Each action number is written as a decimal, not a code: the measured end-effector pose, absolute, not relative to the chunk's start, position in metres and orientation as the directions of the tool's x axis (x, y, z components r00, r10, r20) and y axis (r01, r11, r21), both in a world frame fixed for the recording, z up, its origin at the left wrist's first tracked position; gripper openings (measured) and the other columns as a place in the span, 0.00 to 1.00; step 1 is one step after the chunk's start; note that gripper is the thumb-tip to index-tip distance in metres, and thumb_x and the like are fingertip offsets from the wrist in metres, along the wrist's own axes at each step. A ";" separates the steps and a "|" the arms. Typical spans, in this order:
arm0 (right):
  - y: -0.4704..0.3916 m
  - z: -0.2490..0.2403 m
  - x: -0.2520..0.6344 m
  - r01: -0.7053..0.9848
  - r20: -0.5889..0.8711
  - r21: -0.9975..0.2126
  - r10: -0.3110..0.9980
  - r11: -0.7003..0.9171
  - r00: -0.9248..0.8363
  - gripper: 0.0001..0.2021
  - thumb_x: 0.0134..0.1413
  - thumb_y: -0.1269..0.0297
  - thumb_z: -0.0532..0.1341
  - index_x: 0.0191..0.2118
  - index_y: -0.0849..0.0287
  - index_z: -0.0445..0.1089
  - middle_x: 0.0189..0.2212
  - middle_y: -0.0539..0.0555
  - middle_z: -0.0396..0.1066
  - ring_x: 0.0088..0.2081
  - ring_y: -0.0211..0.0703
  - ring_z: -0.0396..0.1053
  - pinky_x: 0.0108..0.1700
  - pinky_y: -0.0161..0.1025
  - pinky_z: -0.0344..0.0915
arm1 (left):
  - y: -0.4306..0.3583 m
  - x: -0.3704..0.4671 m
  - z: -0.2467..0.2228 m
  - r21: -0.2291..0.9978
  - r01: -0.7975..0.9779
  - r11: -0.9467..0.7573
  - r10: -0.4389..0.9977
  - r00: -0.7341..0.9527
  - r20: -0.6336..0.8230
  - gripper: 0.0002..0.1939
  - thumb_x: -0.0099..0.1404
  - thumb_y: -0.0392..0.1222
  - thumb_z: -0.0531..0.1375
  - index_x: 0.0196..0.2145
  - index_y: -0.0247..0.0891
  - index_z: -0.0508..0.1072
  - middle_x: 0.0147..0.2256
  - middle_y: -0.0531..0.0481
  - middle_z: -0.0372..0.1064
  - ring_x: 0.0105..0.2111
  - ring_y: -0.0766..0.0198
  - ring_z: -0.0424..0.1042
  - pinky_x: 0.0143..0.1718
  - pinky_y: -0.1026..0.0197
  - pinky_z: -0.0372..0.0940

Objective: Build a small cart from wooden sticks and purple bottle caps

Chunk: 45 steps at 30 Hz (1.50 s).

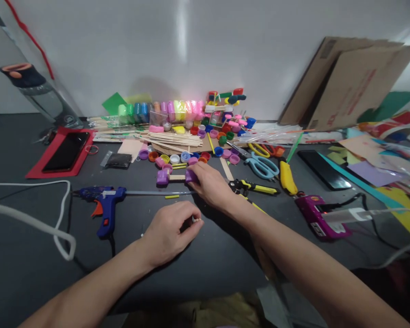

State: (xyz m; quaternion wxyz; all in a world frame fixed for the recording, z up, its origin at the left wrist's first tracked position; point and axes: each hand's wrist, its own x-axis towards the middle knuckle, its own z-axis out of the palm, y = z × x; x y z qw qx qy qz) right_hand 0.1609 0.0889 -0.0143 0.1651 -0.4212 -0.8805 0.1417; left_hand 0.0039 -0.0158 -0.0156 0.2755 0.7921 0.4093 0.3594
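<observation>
My right hand (210, 186) reaches over the desk with its fingers closed round the right-hand purple piece of a small stick assembly. That assembly has pale wooden sticks (177, 177) running between purple end pieces (162, 177). Nearer to me, my left hand (176, 228) is curled in a pinch. Something tiny and whitish shows at its fingertips, too small to name. A short yellow stick (171, 197) lies between the two hands. Left of them rests a blue glue gun (105, 205), with a long clear glue stick (157, 192) extending from its back.
Coloured bottle caps (174, 159) and wooden skewers (174, 140) crowd the back. On the right lie blue scissors (262, 166), black-and-yellow pliers (256, 187), a yellow cutter (287, 176) and a purple power adapter (319, 218). A phone (66, 151) and a white cable (63, 232) are left.
</observation>
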 end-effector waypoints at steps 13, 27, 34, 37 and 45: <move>0.024 -0.007 0.201 0.658 0.070 -0.513 0.791 0.551 -0.608 0.12 0.62 0.69 0.62 0.50 0.63 0.69 0.42 0.60 0.74 0.43 0.49 0.71 0.46 0.46 0.68 | -0.030 0.007 -0.007 0.434 0.363 -0.825 0.562 0.605 0.564 0.10 0.71 0.34 0.54 0.32 0.36 0.71 0.23 0.51 0.70 0.24 0.65 0.67 0.25 0.61 0.57; 0.027 0.025 0.201 0.261 0.322 -0.630 0.552 0.732 -0.769 0.07 0.66 0.66 0.60 0.43 0.61 0.74 0.41 0.59 0.74 0.43 0.44 0.71 0.46 0.41 0.70 | -0.028 0.000 0.000 0.590 0.529 -0.611 0.783 0.290 0.551 0.06 0.67 0.32 0.59 0.36 0.41 0.68 0.27 0.53 0.75 0.28 0.65 0.75 0.31 0.62 0.66; 0.030 0.006 0.202 0.097 0.326 -0.817 0.595 0.568 -0.734 0.07 0.66 0.66 0.59 0.37 0.59 0.73 0.33 0.55 0.74 0.37 0.41 0.70 0.42 0.39 0.69 | -0.033 -0.001 -0.005 0.607 0.487 -0.628 0.778 0.410 0.476 0.13 0.69 0.33 0.56 0.50 0.43 0.65 0.29 0.54 0.76 0.25 0.65 0.75 0.27 0.64 0.68; 0.029 0.005 0.208 0.049 0.232 -0.902 0.577 0.430 -0.783 0.07 0.65 0.66 0.60 0.35 0.59 0.74 0.31 0.54 0.74 0.34 0.39 0.70 0.39 0.37 0.67 | -0.035 0.001 -0.008 0.619 0.470 -0.629 0.773 0.466 0.431 0.15 0.70 0.33 0.54 0.53 0.44 0.64 0.29 0.54 0.76 0.25 0.66 0.75 0.27 0.66 0.68; 0.030 0.007 0.213 0.050 0.073 -0.988 0.732 0.145 -0.678 0.05 0.62 0.66 0.64 0.36 0.58 0.77 0.33 0.54 0.74 0.34 0.39 0.71 0.37 0.37 0.68 | -0.027 -0.002 0.005 0.575 0.550 -0.606 0.792 0.353 0.498 0.14 0.65 0.33 0.59 0.47 0.43 0.66 0.28 0.55 0.70 0.25 0.67 0.70 0.26 0.66 0.67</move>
